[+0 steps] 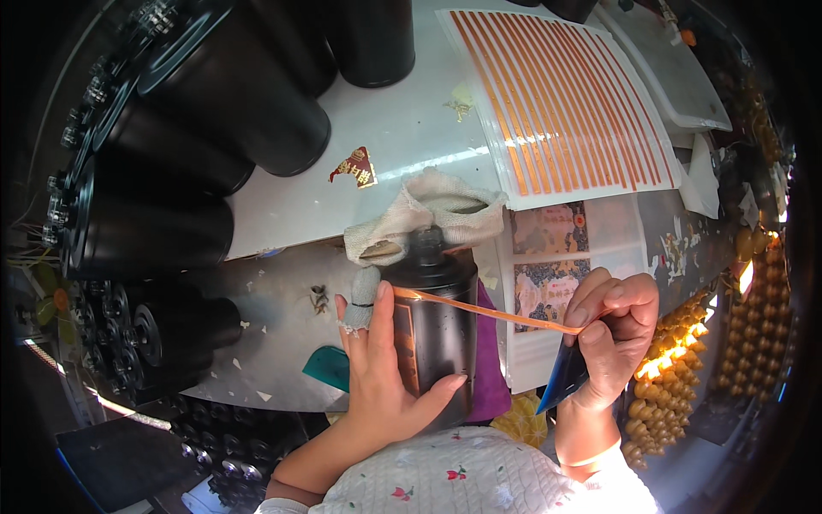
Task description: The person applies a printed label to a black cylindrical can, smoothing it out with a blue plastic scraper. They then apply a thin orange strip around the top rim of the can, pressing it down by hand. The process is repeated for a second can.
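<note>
A black bottle [445,343] lies with its neck pointing away from me, close to my body. My left hand [381,373] braces it, thumb on its front and fingers along its left side. One finger wears a grey cloth sleeve [364,295]. From that hand's index fingertip a narrow copper-orange adhesive strip [497,317] stretches across the bottle's shoulder to my right hand [612,330], which pinches its other end. A flat blue piece [565,377] sticks out below my right fingers. White knitted cloth [419,214] surrounds the neck.
Several large black bottles [231,94] stand at the left. A sheet of copper strips [569,103] lies at the far right, above printed label sheets [550,287]. A teal flat piece [328,368] and purple cloth [490,368] flank the bottle. Golden bottles [664,398] line the right.
</note>
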The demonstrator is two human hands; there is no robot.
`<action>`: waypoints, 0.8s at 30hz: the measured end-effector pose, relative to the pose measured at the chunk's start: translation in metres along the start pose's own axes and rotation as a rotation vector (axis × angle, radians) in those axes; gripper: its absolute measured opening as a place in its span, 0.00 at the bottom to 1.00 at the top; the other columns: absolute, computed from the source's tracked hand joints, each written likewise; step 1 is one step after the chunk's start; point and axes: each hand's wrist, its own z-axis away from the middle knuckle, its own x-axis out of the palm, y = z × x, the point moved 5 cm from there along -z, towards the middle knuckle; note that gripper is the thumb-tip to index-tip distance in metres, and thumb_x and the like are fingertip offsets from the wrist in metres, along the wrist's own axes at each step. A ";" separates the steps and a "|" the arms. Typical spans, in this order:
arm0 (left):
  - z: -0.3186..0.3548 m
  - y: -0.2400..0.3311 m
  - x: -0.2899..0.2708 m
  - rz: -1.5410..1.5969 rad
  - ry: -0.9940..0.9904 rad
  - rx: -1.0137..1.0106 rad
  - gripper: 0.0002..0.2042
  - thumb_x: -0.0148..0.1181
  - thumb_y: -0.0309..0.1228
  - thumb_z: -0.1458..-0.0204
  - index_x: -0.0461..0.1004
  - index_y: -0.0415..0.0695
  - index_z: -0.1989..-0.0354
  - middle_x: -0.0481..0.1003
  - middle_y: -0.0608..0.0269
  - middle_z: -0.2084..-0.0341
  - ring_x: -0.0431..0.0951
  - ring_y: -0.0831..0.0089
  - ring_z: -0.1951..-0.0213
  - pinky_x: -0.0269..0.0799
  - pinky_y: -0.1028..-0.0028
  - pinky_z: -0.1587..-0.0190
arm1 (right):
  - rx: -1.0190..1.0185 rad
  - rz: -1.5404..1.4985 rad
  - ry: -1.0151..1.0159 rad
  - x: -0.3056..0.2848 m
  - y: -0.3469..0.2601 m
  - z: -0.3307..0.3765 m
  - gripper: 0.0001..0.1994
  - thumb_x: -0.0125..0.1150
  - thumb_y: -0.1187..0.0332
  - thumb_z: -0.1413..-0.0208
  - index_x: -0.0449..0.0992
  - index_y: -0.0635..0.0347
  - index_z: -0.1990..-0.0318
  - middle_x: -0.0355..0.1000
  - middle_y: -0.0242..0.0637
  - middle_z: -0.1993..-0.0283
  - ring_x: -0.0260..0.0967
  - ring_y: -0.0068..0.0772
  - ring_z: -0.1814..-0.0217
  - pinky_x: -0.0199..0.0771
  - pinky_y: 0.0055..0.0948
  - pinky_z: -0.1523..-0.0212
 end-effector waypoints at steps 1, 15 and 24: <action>0.000 0.000 0.000 0.003 0.001 0.000 0.55 0.69 0.52 0.54 0.45 0.26 0.29 0.69 0.43 0.51 0.66 0.49 0.52 0.29 0.37 0.31 | 0.016 -0.039 -0.011 0.003 0.000 0.000 0.16 0.67 0.81 0.50 0.68 0.60 0.58 0.74 0.41 0.69 0.71 0.27 0.69 0.73 0.20 0.66; 0.002 -0.002 0.001 -0.005 0.000 0.004 0.53 0.70 0.51 0.54 0.48 0.28 0.29 0.69 0.44 0.52 0.64 0.56 0.57 0.31 0.43 0.30 | 0.038 -0.043 0.021 0.009 -0.002 -0.002 0.15 0.68 0.78 0.47 0.68 0.60 0.57 0.75 0.40 0.70 0.72 0.25 0.68 0.73 0.20 0.64; 0.006 -0.004 0.002 0.049 0.069 0.024 0.55 0.73 0.47 0.56 0.45 0.25 0.30 0.62 0.38 0.40 0.64 0.58 0.57 0.57 0.60 0.45 | 0.222 0.024 0.247 -0.012 0.026 0.001 0.12 0.63 0.74 0.42 0.70 0.60 0.52 0.72 0.35 0.67 0.59 0.18 0.75 0.60 0.16 0.76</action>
